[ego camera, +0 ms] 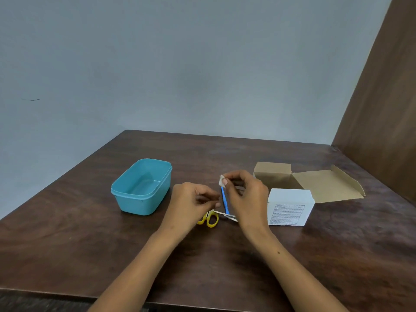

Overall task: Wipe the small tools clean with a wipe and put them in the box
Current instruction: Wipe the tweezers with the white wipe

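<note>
I pinch a small folded white wipe (222, 181) in my right hand (245, 194) at the top end of a thin blue plastic stick tool (224, 200), while my left hand (191, 202) has its fingers curled in a pinch near the tool's lower part, though I cannot tell what they touch. To wipe well I'd steady the tool low and draw the wipe along its full length, turning it. Yellow-handled scissors (209, 218) lie on the brown wooden table (225, 255) under my hands; the open turquoise plastic box (126, 194) sits left, a white printed carton (290, 207) right.
</note>
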